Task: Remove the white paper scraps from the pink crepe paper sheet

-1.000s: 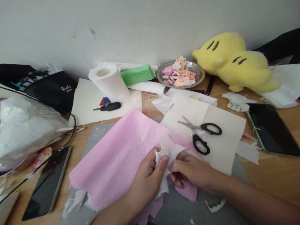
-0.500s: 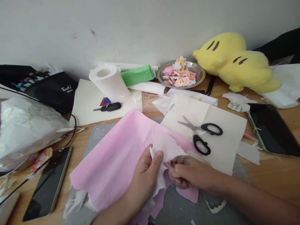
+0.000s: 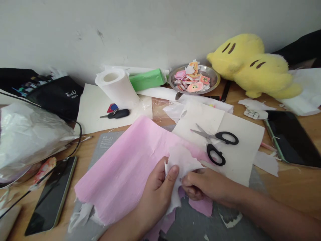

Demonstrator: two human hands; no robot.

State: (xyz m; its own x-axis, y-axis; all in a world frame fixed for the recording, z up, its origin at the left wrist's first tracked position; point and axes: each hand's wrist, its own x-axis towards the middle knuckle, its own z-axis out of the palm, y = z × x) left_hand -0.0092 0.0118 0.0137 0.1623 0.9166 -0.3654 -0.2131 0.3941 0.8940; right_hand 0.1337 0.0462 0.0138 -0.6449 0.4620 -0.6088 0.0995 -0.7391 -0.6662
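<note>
A piece of torn white paper point(image 3: 184, 159) is held between both hands, above the lower right part of a pink paper sheet point(image 3: 125, 167). It is gripped on its left side by the left hand point(image 3: 160, 187) — the thumb is pressed on top, the fingers clamped behind. Its right edge is pinched by the right hand point(image 3: 202, 184), whose fingers are curled together. The pink sheet is spread over a grey cutting mat point(image 3: 195, 224) on the wooden worktop point(image 3: 296, 187). Black-handled scissors point(image 3: 220, 136), blades slightly parted, are laid on white sheets point(image 3: 247, 144) just beyond the right hand. Farther back, coloured cut-outs point(image 3: 194, 87) are heaped in a metal dish point(image 3: 214, 77).
</note>
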